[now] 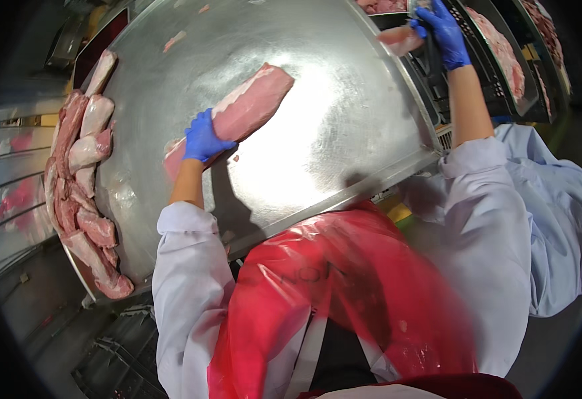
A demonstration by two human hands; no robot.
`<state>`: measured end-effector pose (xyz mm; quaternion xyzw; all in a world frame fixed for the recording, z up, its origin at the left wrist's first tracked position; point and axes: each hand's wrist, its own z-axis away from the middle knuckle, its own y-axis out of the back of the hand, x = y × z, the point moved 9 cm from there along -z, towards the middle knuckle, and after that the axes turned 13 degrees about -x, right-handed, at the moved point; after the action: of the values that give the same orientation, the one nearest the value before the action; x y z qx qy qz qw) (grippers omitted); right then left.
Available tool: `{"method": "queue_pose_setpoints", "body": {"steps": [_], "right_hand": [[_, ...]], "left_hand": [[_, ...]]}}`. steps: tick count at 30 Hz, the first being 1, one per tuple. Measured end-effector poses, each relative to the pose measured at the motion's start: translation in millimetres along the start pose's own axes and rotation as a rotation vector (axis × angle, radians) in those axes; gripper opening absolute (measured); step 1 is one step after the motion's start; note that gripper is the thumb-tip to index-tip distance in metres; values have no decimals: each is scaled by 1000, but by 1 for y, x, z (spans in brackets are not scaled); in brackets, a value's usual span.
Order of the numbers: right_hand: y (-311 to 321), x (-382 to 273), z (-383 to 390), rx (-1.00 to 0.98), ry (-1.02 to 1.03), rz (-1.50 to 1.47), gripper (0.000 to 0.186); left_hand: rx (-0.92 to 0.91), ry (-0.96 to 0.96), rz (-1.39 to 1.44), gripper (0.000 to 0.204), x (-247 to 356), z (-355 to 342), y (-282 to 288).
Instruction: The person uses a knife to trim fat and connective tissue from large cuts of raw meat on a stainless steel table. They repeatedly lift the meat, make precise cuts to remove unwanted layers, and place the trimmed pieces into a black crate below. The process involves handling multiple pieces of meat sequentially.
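My blue-gloved left hand [207, 136] grips a long pink meat piece [252, 100] lying diagonally on the steel table [131, 66]. At the top right, my blue-gloved right hand [440, 36] is closed on a small pink meat piece [396, 40] above the table's edge and the black crates; a metal and dark item at its fingers is too small to identify. A long heap of pale and red meat pieces [84, 186] runs along the table's left edge. Small scraps lie near the top of the table.
Black crates with meat [497, 56] stand beyond the table's right edge. A dark crate [111, 352] sits low at the left. Pale cloth, perhaps another person's coat [547, 206], shows at the right. The red plastic apron [331, 279] on my body meets the table's front edge.
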<state>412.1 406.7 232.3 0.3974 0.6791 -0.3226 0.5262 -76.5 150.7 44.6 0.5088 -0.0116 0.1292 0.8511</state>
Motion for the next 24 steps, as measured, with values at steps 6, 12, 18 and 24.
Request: {"method": "queue_pose_setpoints", "body": {"steps": [6, 12, 18, 24], "right_hand": [[52, 139, 37, 83, -289, 602, 70], [-166, 215, 40, -166, -564, 120, 73], [-202, 238, 18, -278, -706, 127, 79], [-208, 197, 90, -411, -779, 202, 77]], "left_hand": [[38, -11, -21, 106, 66, 17, -13], [29, -48, 99, 111, 95, 46, -28], [115, -90, 120, 110, 85, 49, -34], [69, -87, 149, 107, 82, 50, -34]]}}
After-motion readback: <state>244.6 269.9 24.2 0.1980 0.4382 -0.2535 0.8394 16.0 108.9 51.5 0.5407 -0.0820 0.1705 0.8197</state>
